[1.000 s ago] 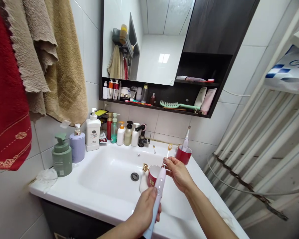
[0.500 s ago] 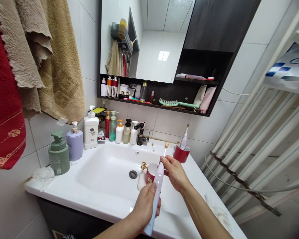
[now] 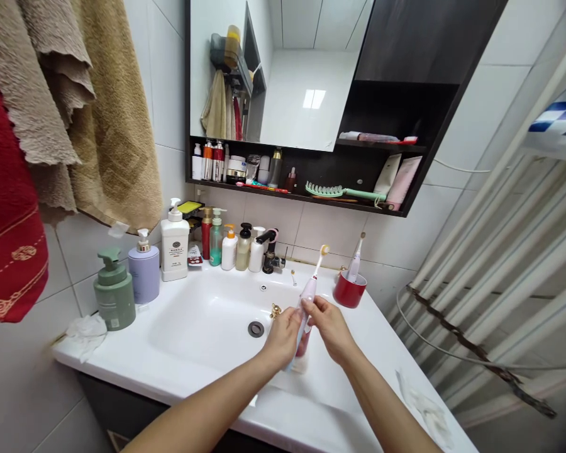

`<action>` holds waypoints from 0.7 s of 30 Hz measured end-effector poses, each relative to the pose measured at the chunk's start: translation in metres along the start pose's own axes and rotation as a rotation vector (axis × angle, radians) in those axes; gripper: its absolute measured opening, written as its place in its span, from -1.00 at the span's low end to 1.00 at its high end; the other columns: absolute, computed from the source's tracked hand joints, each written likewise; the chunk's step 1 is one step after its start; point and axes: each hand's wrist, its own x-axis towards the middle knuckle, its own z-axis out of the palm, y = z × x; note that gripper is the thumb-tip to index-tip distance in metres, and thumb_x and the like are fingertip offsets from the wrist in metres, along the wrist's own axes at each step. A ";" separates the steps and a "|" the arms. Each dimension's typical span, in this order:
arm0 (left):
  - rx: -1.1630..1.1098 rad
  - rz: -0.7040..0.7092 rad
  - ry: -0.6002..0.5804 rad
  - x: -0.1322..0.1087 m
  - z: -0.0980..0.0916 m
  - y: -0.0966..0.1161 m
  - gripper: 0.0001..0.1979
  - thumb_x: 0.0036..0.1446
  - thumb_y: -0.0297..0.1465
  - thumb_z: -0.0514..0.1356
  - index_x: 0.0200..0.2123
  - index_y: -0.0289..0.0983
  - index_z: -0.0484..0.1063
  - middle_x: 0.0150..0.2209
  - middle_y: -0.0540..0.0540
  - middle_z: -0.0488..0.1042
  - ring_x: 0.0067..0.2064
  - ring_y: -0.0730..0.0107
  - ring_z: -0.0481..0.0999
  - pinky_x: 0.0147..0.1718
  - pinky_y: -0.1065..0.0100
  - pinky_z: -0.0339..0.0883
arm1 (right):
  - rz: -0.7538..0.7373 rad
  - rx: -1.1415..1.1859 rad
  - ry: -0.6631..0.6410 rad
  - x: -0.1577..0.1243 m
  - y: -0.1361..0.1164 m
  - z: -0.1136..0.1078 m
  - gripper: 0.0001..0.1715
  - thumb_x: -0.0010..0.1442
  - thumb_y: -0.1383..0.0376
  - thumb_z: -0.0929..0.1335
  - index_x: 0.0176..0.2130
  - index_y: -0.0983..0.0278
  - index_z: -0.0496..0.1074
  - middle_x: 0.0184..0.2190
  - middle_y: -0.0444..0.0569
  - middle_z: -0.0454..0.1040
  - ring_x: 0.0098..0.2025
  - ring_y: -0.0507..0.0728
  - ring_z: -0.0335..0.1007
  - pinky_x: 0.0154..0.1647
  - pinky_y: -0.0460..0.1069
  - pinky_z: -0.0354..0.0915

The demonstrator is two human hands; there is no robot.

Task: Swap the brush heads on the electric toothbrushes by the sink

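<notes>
Over the basin, my left hand (image 3: 282,336) is wrapped round the pale pink and blue handle of an electric toothbrush (image 3: 309,288). My right hand (image 3: 331,330) pinches the same handle from the right, thumb and fingers closed on it. The brush head sits on top of the handle, pointing up, its bristles yellowish. Behind the hands, mostly hidden, a red cup (image 3: 304,347) stands in the sink with a gold figure (image 3: 275,311) at its left.
On the counter's right corner a second red cup (image 3: 349,293) holds another toothbrush (image 3: 355,267). Several pump bottles (image 3: 229,249) line the back left near the black faucet (image 3: 268,251). Above hangs a mirror cabinet (image 3: 306,94); towels (image 3: 116,119) hang at left, white pipes (image 3: 481,251) at right.
The brush head, held apart in my right hand before, now sits on the handle. Both hands have drawn together, and the toothbrush has moved up and away from me.
</notes>
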 end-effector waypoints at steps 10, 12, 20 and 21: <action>0.797 0.047 0.056 0.044 -0.007 -0.054 -0.73 -0.32 -0.45 0.13 -0.39 -0.28 0.31 -0.20 -0.13 0.21 -0.13 0.26 0.17 -0.21 0.35 0.05 | -0.116 -0.399 0.335 0.067 0.045 -0.025 -0.75 -0.18 0.15 0.22 -0.52 0.29 0.29 -0.60 -0.10 0.32 -0.53 0.04 0.18 -0.50 -0.07 0.08; 0.836 0.049 0.037 0.047 -0.003 -0.061 -0.81 -0.34 -0.45 0.15 -0.50 -0.29 0.33 -0.24 -0.11 0.22 -0.20 0.29 0.22 -0.26 0.36 0.10 | -0.096 -0.498 0.329 0.068 0.062 -0.023 -0.77 -0.18 0.17 0.21 -0.52 0.27 0.30 -0.61 -0.10 0.33 -0.55 0.05 0.19 -0.52 -0.07 0.07; 0.903 0.188 0.042 0.091 0.012 -0.048 -0.86 -0.27 -0.38 0.14 -0.54 -0.32 0.32 -0.32 -0.10 0.22 -0.25 0.35 0.22 -0.28 0.40 0.10 | -0.118 -0.642 0.334 0.088 0.071 -0.048 -0.72 -0.13 0.15 0.17 -0.51 0.28 0.31 -0.58 -0.04 0.36 -0.53 0.08 0.22 -0.54 -0.08 0.07; 0.904 0.208 0.044 0.100 0.015 -0.044 -0.85 -0.27 -0.37 0.14 -0.53 -0.32 0.33 -0.31 -0.10 0.21 -0.24 0.35 0.21 -0.27 0.40 0.10 | -0.120 -0.666 0.348 0.097 0.067 -0.054 -0.70 -0.13 0.14 0.16 -0.50 0.29 0.31 -0.57 -0.03 0.36 -0.52 0.08 0.23 -0.54 -0.08 0.07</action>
